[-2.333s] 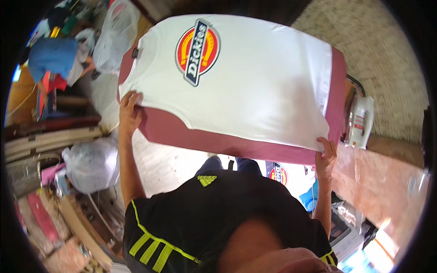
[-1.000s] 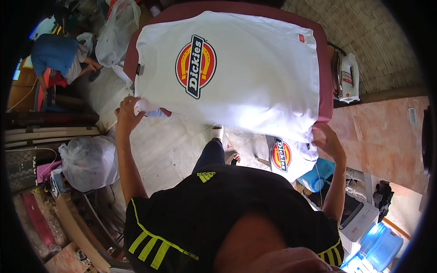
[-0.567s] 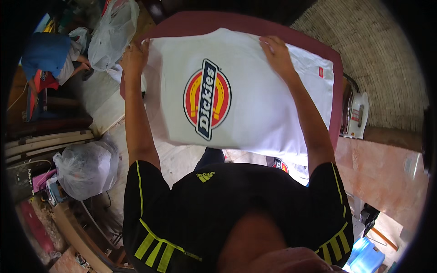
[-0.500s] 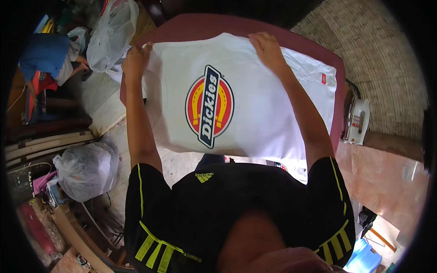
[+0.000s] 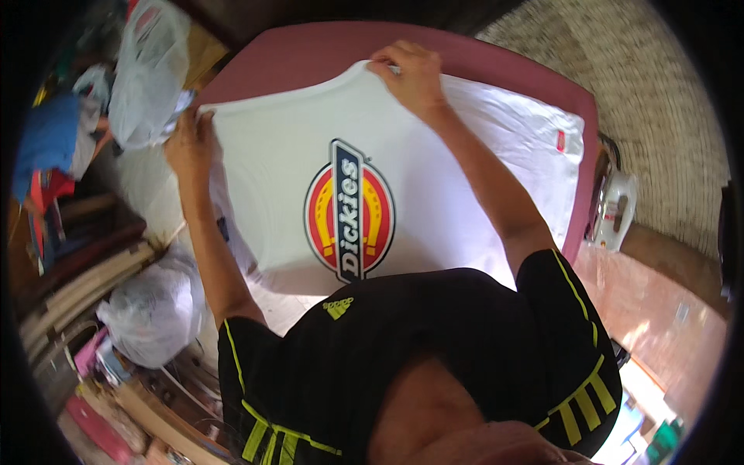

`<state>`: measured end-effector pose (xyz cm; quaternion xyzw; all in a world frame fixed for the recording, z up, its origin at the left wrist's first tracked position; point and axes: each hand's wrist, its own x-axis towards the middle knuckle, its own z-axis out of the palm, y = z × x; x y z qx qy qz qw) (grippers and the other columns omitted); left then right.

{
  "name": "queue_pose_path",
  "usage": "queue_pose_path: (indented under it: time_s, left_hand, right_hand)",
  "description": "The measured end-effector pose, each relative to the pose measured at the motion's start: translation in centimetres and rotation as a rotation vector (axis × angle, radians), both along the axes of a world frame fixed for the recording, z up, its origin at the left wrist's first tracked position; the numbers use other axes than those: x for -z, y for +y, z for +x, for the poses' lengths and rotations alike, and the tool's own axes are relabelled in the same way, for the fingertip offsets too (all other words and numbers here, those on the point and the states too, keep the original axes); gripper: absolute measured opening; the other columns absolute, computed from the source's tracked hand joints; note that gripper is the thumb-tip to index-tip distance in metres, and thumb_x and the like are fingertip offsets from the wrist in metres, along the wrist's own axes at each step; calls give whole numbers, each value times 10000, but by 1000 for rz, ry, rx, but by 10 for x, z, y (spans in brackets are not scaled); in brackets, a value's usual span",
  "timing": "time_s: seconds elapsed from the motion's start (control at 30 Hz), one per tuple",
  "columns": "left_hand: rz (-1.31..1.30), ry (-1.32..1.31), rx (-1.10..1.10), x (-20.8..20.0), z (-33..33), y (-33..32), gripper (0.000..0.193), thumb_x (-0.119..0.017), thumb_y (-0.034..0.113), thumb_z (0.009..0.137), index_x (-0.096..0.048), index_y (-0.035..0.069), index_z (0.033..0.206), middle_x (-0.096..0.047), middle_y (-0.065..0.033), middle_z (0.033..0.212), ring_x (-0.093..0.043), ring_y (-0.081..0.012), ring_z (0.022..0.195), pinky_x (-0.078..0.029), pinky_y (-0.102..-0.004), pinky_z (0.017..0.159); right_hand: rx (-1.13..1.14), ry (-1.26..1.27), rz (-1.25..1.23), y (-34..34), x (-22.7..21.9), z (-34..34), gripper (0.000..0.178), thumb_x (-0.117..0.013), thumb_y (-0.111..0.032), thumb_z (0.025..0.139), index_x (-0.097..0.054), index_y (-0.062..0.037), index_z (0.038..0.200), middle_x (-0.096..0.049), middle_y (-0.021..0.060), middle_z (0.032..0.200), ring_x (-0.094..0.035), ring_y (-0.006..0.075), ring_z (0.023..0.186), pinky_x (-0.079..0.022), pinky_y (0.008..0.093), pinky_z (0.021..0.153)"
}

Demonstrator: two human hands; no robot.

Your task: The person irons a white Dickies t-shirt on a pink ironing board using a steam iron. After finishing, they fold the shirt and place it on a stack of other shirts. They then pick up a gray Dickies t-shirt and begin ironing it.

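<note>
A white T-shirt (image 5: pixel 263 178) with a large red, yellow and dark blue horseshoe print lies spread over a maroon padded board (image 5: pixel 302 54). Its near part hangs down in front of my body. My left hand (image 5: pixel 188 139) pinches the shirt's far left corner, out past the board's left edge. Higher up and nearer the middle, my right hand (image 5: pixel 409 74) grips the shirt's far edge between thumb and fingers. Some wrinkles run through the fabric to the right of my right arm, near a small red tag (image 5: pixel 561 140).
A white clothes iron (image 5: pixel 618 209) stands beyond the board's right edge. Clear plastic bags (image 5: pixel 151 310) full of things lie at the left, another (image 5: pixel 147 85) farther back. At the far left a person in blue (image 5: pixel 50 143) is partly visible. A woven mat (image 5: pixel 604 93) covers the back right.
My right hand has slid left along the shirt's far edge. My left hand has moved left and slightly nearer, drawing the shirt's left corner with it. The view has shifted a little too.
</note>
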<state>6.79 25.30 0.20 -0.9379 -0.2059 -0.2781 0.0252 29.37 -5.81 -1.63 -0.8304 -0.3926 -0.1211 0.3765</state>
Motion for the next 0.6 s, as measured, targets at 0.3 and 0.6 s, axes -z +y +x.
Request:
queue_pose_path:
  time_s: [0.3,0.6]
  left_hand:
    - [-217,109,649,0,88,-230,561,-629,399,926,-500,139,1406,-424,-129,1504,-359,-369,1400,-263,-554,1121]
    - [-34,282,527,1,91,-246,647,-549,502,946,-388,227,1510,-293,-80,1608,-236,-363,1480,-209,-580,1148]
  right_hand:
    - [-107,83,352,-63,-35,3,176,-732,-174,888,-714,-70,1030,-678,83,965,-672,176,860,-563,285,711]
    - [609,-189,-169,-349,-11,69,265,-693,-193,881,-688,-41,1098,-671,168,965,-630,370,923,-506,430,829]
